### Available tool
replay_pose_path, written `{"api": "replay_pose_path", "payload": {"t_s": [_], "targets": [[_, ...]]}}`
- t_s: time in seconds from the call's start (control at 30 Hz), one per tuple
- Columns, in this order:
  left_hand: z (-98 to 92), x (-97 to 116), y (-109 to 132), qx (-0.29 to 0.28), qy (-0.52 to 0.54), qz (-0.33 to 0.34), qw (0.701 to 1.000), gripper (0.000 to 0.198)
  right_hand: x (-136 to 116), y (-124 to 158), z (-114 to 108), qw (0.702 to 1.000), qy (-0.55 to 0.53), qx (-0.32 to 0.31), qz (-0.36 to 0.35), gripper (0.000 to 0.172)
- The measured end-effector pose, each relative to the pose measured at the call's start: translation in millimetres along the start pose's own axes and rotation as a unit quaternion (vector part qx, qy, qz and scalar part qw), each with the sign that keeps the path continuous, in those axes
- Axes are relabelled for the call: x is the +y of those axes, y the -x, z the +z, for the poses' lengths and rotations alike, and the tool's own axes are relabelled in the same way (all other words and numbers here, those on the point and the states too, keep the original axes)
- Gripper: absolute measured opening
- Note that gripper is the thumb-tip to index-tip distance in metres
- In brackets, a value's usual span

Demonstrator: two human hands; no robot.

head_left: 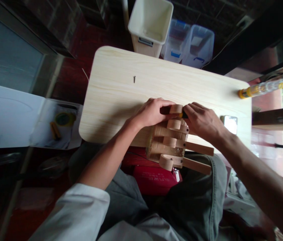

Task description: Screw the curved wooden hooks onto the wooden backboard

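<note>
A wooden block [153, 147] leans at the table's near edge, over my lap. Several light brown strips are fixed along it, each curled into a loop, such as the lowest loop [165, 162]; dark screw heads show on some strips. My left hand [153, 112] is closed around the far end of the block, beside the top loop [175, 109]. Opposite it, my right hand [200, 118] has its fingers closed on a small yellow and black tool [181, 115] pressed against that end. Fingers hide most of the tool, so its kind is unclear.
A screw [134, 79] lies on the pale wooden table [111, 67]. At the right stand a yellow and clear screwdriver-like tool [259, 88] and a phone-like device [229, 124]. Beyond the far edge are a cream bin [146, 43] and clear boxes [176, 40].
</note>
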State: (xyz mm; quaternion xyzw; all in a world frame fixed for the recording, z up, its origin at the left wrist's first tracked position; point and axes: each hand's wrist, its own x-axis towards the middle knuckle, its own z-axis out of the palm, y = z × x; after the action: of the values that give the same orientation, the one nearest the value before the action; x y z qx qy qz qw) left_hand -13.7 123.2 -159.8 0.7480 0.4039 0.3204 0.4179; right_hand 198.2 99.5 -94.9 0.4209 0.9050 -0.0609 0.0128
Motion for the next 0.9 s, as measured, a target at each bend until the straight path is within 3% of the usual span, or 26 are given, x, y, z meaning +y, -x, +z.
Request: {"api": "replay_pose_path", "payload": {"t_s": [0.33,0.6,0.8,0.9], "targets": [[1.3,3,-1,0.000,0.012,-0.001,1.000,0.033,1,1,3,1.000,-0.013,0.004,0.001,0.012],[1.3,4,-2,-0.001,0.000,0.009,1.000,0.031,-5,13,-16,0.999,-0.025,0.040,0.021,0.031],[-0.4,8,-2,-0.017,-0.007,0.013,1.000,0.029,-14,26,-56,0.972,-0.083,0.169,0.140,0.030],[-0.4,9,-3,-0.018,-0.009,0.010,1.000,0.029,-19,26,-60,0.956,-0.111,0.199,0.183,0.036]]}}
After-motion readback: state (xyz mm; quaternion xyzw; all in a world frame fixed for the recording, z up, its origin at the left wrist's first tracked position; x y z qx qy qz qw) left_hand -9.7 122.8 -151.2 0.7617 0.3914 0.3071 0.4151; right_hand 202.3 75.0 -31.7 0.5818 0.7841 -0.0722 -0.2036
